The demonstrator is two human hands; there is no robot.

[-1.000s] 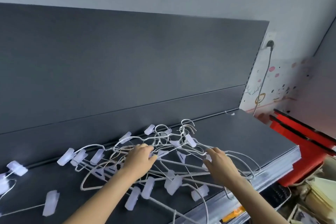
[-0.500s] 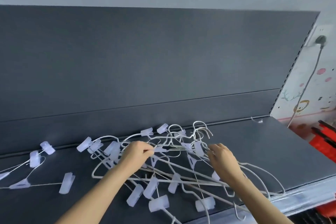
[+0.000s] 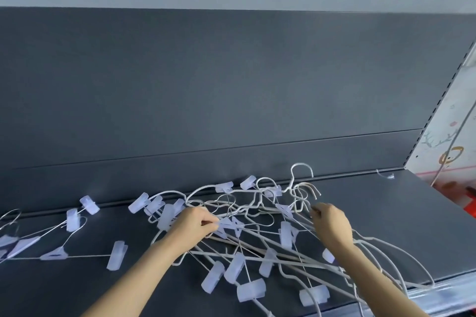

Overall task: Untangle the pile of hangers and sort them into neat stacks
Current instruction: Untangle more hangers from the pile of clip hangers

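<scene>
A tangled pile of white wire hangers (image 3: 257, 252) with translucent plastic clips lies on the dark grey shelf (image 3: 386, 226). My left hand (image 3: 195, 226) is closed on a hanger near its clip in the middle of the pile. My right hand (image 3: 332, 224) pinches a wire close to the cluster of hooks (image 3: 301, 185) at the back of the pile. Separate clip hangers (image 3: 51, 244) lie apart at the far left of the shelf.
The shelf's dark back panel (image 3: 231, 98) rises right behind the pile. The shelf's front edge (image 3: 438, 293) runs along the lower right, with some hanger ends over it. A patterned white wall with a cable (image 3: 453, 152) stands at the right.
The view has swung left and closer to the pile. Both hands have shifted slightly towards the back of the pile, the right hand nearer the hooks; the left hand still grips a hanger.
</scene>
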